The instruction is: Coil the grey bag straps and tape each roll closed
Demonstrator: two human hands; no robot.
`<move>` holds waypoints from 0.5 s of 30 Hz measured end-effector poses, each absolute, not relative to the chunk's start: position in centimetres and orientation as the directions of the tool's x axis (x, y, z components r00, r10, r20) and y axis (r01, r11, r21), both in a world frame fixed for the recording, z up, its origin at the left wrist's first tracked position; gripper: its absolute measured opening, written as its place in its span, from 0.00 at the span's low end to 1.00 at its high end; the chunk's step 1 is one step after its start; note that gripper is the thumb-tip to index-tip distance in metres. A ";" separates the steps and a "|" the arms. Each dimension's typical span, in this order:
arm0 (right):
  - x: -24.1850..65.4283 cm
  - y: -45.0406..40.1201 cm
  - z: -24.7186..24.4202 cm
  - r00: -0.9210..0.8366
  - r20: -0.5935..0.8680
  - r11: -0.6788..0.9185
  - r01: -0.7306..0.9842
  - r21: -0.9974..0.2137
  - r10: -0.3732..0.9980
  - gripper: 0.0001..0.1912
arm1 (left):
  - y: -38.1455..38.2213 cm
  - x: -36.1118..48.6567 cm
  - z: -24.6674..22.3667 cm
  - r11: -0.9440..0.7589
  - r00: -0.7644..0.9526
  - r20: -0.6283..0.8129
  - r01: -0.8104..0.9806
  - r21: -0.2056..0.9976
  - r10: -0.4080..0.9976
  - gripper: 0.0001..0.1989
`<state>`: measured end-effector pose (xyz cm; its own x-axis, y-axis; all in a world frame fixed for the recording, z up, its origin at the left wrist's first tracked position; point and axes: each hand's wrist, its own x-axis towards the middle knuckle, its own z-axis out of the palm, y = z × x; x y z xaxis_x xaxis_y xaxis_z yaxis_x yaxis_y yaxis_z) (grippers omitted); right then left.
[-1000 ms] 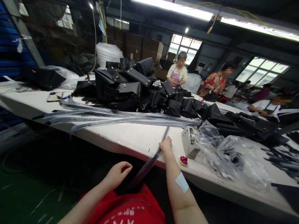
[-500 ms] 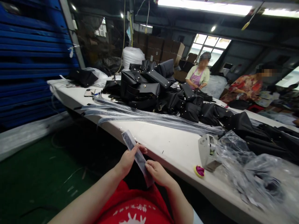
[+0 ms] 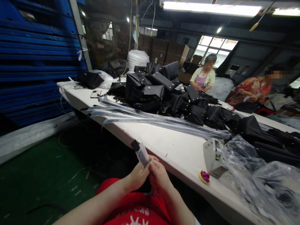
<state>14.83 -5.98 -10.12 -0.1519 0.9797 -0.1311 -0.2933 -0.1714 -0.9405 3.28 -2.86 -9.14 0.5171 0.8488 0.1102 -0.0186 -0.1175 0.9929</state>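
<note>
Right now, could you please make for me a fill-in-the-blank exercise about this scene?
The left hand and right hand hold a black strap in a sleeve of see-through ____.
The heaped bags are coloured ____.
In the picture, the phone lies to the ____ of that heap.

plastic; black; left

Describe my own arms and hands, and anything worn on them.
Left hand and right hand: ungloved, no rings or watch visible. Both forearms are uncovered, but for something pale low on the right one. No sleeve shows; the red top has white print.
</note>
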 end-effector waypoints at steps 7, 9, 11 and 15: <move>18.5 -6.2 -9.3 -0.135 -0.146 -0.125 0.154 -0.980 0.980 0.19 | 1.4 -2.9 -5.8 0.187 0.635 -0.005 -0.221 0.957 0.773 0.30; 19.6 -6.2 -8.6 -0.201 -0.188 -0.116 0.325 -0.939 0.961 0.15 | 2.6 -4.4 -4.6 0.086 0.553 -0.024 -0.086 0.993 0.833 0.25; 20.1 -6.1 -7.8 -0.243 -0.203 -0.083 0.429 -0.899 0.949 0.11 | 3.0 -5.1 -3.6 -0.065 0.587 -0.058 0.188 0.980 0.808 0.22; 20.2 -5.9 -6.6 -0.252 -0.202 -0.056 0.487 -0.872 0.946 0.08 | 1.6 -4.6 -3.2 -0.254 0.780 -0.362 0.539 0.803 0.511 0.24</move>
<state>20.18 -5.94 -6.65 -0.2523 0.9464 -0.2016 0.4866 -0.0560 -0.8718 -4.63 1.58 -3.24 0.7796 0.5111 -0.3619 0.5394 -0.2544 0.8027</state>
